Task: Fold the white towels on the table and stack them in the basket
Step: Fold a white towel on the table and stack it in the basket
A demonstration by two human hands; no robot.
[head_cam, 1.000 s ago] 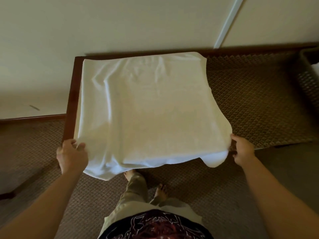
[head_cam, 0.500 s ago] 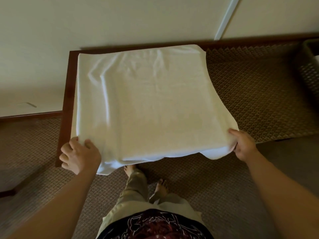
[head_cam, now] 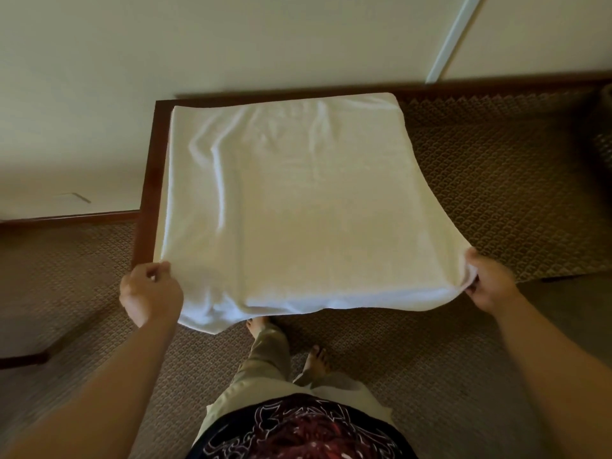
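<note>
White towel spread on the surface, near edge overhanging; left hand and right hand, each grip pinching a corner, should lift evenly, keeping edges aligned.

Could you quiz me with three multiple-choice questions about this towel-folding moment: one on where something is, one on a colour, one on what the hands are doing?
1. Where does the towel lie?
A. on the table
B. on the floor
C. over a chair

2. What colour is the towel?
A. blue
B. white
C. striped red

3. What are the left hand and right hand doing?
A. hanging idle
B. each gripping a near corner
C. pressing the towel's middle

Answers: 1 A, it covers the dark-framed tabletop; 2 B, plain white cloth; 3 B, fingers curl round both near corners.
</note>
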